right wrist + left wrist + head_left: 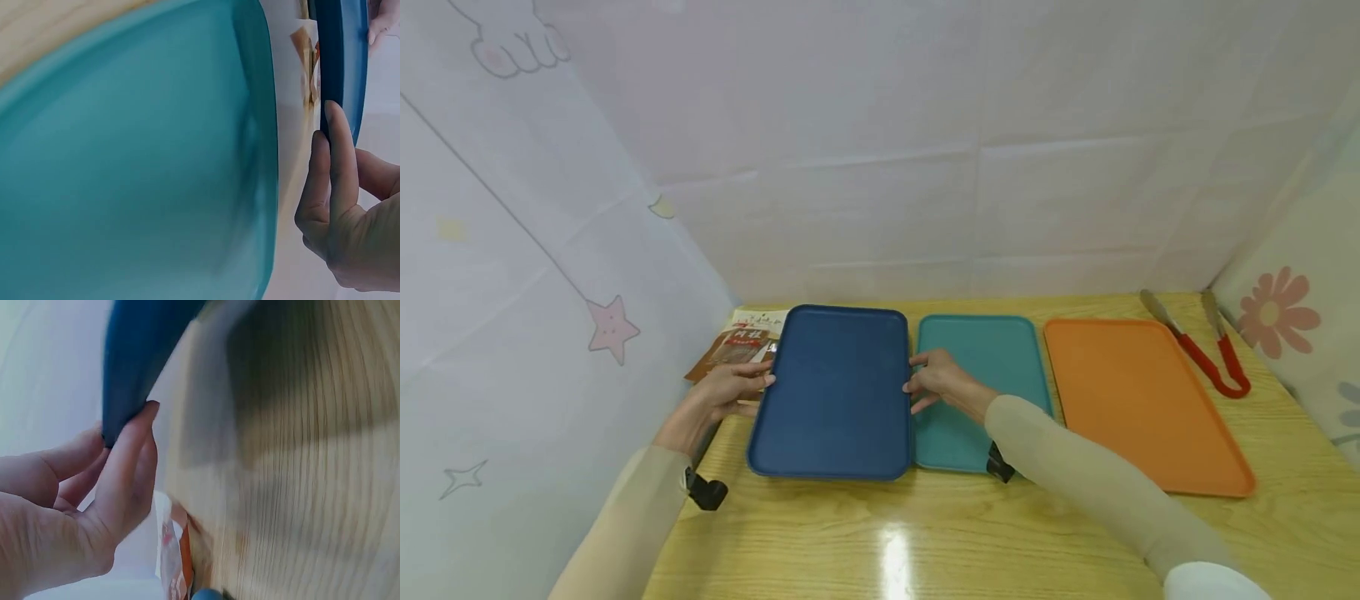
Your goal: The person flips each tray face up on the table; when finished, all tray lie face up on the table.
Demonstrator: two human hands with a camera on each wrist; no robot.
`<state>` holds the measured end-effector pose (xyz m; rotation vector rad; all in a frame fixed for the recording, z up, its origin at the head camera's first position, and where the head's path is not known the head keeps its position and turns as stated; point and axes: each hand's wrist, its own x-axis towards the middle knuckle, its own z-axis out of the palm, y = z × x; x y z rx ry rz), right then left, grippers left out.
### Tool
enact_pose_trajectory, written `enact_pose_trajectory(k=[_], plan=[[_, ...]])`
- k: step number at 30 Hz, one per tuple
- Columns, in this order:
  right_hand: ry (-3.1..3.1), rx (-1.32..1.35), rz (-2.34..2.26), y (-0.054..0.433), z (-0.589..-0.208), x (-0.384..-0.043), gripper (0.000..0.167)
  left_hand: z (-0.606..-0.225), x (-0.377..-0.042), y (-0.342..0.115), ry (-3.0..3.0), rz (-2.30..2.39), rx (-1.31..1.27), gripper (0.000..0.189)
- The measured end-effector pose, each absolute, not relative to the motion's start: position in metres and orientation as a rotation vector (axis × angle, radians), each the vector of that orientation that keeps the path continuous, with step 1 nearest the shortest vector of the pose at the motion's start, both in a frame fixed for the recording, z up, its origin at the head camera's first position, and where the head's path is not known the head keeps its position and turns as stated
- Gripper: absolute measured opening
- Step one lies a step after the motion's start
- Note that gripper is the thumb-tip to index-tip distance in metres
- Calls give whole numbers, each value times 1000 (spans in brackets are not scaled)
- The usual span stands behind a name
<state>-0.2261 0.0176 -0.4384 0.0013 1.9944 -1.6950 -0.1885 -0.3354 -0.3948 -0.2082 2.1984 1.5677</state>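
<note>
A dark blue tray [841, 392] is held level above the table between both hands. My left hand [730, 388] pinches its left edge, thumb on the upper side and fingers beneath, as the left wrist view shows on the tray's rim [128, 381]. On the opposite edge, my right hand [938, 379] grips the rim [332, 69] with thumb and fingers. A teal tray [985, 358] lies on the table under the right forearm, close to the blue one. Shadow on the wood below the blue tray shows a gap there.
Right of the teal tray lies an orange tray [1138, 400]. Red-handled tongs [1206, 367] rest at the far right, partly beside it. A brown and white printed packet [741, 340] sits at the back left, partly covered by the blue tray. Fabric walls enclose the wooden table [820, 533].
</note>
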Motion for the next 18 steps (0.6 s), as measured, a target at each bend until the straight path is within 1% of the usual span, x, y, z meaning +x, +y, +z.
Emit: enact_pose_trajectory(k=[9, 18], plan=[[2060, 6, -1687, -2, -441, -232, 65, -403, -213, -344, 2302, 1323, -208, 53], [2128, 9, -1637, -13, -447, -239, 60, -407, -225, -336, 2419, 1238, -157, 52]])
